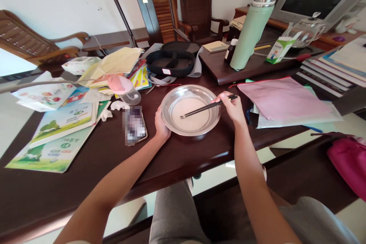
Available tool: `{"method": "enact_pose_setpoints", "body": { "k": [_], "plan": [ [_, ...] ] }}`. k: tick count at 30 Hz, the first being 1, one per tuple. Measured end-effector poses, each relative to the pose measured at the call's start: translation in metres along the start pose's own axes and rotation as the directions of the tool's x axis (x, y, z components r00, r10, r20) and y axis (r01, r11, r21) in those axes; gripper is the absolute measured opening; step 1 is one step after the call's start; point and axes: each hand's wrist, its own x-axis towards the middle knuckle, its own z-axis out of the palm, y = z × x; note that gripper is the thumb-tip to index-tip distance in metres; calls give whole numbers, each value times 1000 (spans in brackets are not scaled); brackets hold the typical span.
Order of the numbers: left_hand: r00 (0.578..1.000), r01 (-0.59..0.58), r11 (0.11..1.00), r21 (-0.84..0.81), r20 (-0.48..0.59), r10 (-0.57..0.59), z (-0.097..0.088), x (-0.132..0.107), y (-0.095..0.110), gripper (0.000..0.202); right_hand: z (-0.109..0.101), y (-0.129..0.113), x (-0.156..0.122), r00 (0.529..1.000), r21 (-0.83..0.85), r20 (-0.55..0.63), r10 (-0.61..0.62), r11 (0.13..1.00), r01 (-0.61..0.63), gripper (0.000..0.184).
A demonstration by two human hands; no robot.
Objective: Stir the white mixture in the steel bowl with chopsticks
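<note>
A round metal basin (168, 122) with a wide rim stands on the dark table, holding a pale, milky mixture (188, 120). My left hand (161, 124) grips its left side; part of the fingers is hidden by the rim. In my right hand (231, 107) is a pair of black chopsticks (203, 108), slanting down to the left over the basin. Their tips are at the white mixture, left of its middle. A phone (135, 126) with a blurred screen lies left of my left hand.
Workbooks (57, 152) and crumpled tissues (106, 114) lie to the left, near a pink-lidded clear container (124, 88). Behind the basin sits a black case (170, 63). A green thermos (251, 34) stands back right, beyond a pink zip pouch (280, 95). Books (323, 78) are stacked far right.
</note>
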Motion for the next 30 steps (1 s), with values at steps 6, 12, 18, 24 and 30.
{"method": "enact_pose_setpoints", "body": {
  "k": [6, 12, 18, 24, 30],
  "plan": [
    [1000, 17, 1000, -5, -17, -17, 1, -1, 0, 32, -6, 3, 3, 977, 24, -210, -34, 999, 40, 73],
    [1000, -14, 1000, 1, 14, 14, 2, -1, 1, 33, -2, 1, 0, 1000, 17, 0, -10, 1000, 10, 69],
    [1000, 8, 1000, 7, 2, -8, 1, -1, 0, 33, -6, 6, 3, 978, 43, -206, -41, 998, 51, 70],
    [1000, 7, 1000, -2, 14, -7, 1, -1, 0, 33, -2, 3, 1, 1000, 16, -24, -18, 1000, 19, 69],
    [1000, 3, 1000, 27, 22, -4, -2, 1, -1, 34, -5, 5, 4, 983, 32, -183, -29, 999, 35, 72]
  ]
}}
